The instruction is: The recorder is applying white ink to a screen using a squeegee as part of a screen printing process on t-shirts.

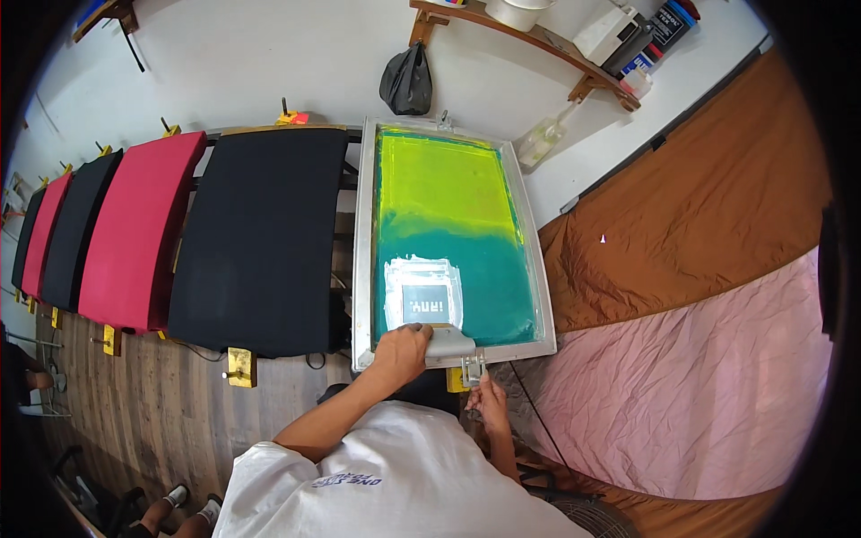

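At the far left, five boards in black and pink stood in a row, squeezed together by the lens. The leftmost black board (28, 242) ran into the dark rim, so its outline was hard to make out. Next came a narrow pink board (45, 235), a black board (81, 231), a wider pink board (139, 235) and a large black board (258, 238). On the floor (215, 412) at the near left, shoes (178, 495) of another person showed, the body lost in shadow.

Right of the large board lay the screen (511, 287), a metal frame around green mesh, yellow-green at its far part; whatever was under it was hidden. At its near end a white patch (452, 285) bordered a dark panel.

The left hand (404, 350) had its grip curled over a grey plate (454, 344) at the screen's near edge, covering the plate's left end. A metal clamp (473, 368) sat just right of there. The right hand (490, 402) was at the clamp's lower end, its grip narrow; I cannot tell what, if anything, the fingers pinched. The white shirt (395, 448) covered the area below.

At the far right, a shelf (525, 34) was cut off by the top edge, and a brown sheet (691, 197) faded into the rim.
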### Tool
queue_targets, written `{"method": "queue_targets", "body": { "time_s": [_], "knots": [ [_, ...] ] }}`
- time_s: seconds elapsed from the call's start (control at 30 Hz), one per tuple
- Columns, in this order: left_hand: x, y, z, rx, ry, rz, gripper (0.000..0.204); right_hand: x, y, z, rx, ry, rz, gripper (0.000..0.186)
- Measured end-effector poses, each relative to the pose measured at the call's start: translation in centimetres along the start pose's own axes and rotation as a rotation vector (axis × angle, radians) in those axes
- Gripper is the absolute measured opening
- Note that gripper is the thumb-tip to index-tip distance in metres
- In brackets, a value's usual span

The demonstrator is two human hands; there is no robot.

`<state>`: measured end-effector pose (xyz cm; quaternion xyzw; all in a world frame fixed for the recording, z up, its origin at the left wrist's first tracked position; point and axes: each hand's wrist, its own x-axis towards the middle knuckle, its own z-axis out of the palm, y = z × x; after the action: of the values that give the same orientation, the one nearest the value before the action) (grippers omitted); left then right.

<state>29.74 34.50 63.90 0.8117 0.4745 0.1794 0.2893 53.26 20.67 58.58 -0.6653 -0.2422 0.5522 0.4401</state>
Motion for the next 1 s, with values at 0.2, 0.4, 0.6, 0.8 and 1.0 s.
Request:
{"method": "queue_targets", "body": {
  "time_s": [0.2,0.4,0.6,0.8,1.0],
  "knots": [
    [0.6,-0.2,-0.7,0.022,-0.056,-0.022,0.035,-2.5,-9.0,1.4,-1.170,-0.075,-0.199,0.043],
    [1.6,-0.2,-1.1,-0.009,-0.149,-0.135,0.037,0.5,-19.1,10.8,-1.326,-0.118,-0.935,0.046],
    [1.4,0.0,-1.2,-0.096,-0.055,-0.116,0.039,5.9,-15.2,10.9,-1.515,-0.518,-0.576,0.050],
    [3.1,-0.3,-3.4,-0.047,-0.280,-0.148,0.026,7.8,-16.7,11.3,-1.442,-0.614,-0.518,0.026],
    [8.6,-4.9,-4.8,0.052,-0.208,-0.019,0.024,13.2,-19.1,14.0,-1.428,-0.618,-0.606,0.022]
  ]
}}
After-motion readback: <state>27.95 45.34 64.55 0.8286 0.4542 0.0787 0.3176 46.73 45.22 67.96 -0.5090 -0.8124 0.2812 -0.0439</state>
